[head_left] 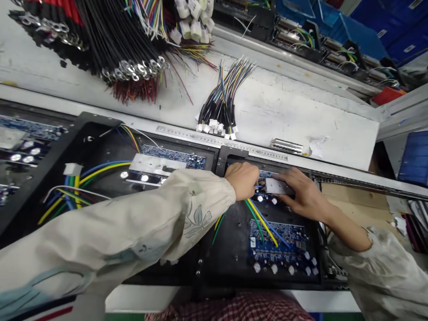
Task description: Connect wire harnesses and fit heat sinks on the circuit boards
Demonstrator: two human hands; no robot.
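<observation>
My left hand (243,179) is curled into a pinch on a bundle of green, yellow and blue wires (262,223) that runs down over a blue circuit board (281,240). My right hand (301,196) lies with fingers spread flat on a silver metal block (279,186) at the top of the same black tray (227,249). The two hands sit close together, almost touching. Both forearms wear pale sleeves.
A second black tray (90,133) on the left holds another board, a silver block and coloured wires. Behind lie a loose wire harness bundle (220,107), hanging black and red cables (110,49), a ruler strip (220,140) and blue bins (351,26).
</observation>
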